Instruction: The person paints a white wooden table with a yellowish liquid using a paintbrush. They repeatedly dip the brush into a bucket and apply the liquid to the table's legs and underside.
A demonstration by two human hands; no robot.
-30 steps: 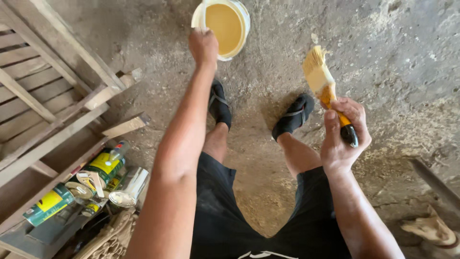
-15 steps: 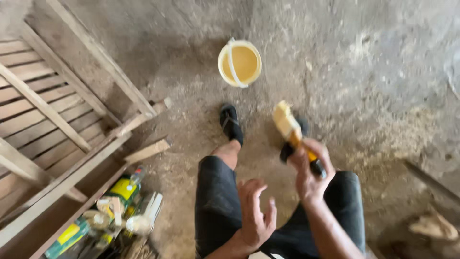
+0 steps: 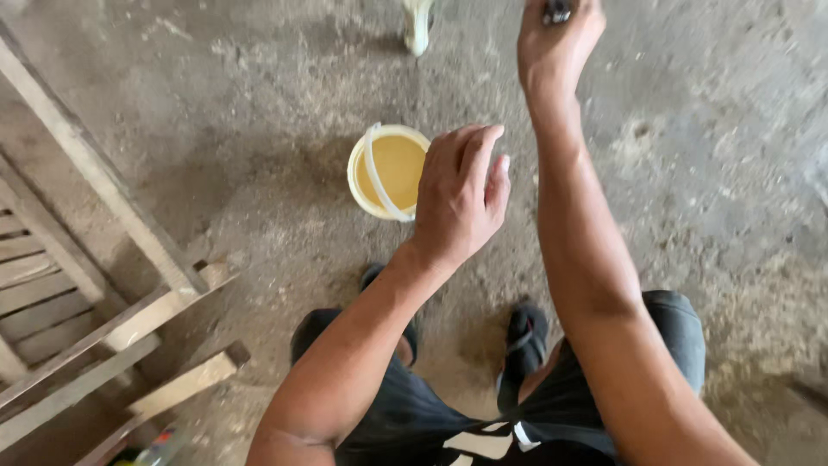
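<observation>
My left hand (image 3: 461, 194) hovers in mid-view, fingers loosely curled and holding nothing, over the right edge of a small pale bucket (image 3: 354, 177) of yellow liquid with a white handle. My right hand (image 3: 556, 39) is raised to the top edge, shut on the dark handle of a paintbrush (image 3: 556, 10); most of the brush is out of view. A pale yellowish tip (image 3: 418, 26) pokes in at the top edge; I cannot tell whether it is the brush head.
A slatted wooden frame (image 3: 95, 285) lies on the dusty concrete floor at the left, with a loose plank end (image 3: 194, 380) near my knee. My feet in black sandals (image 3: 526, 332) rest just below the bucket.
Both arms have risen. The right hand went up to the top edge with the brush. The left hand came up from my lap to above the bucket. The view shifted lower and closer.
</observation>
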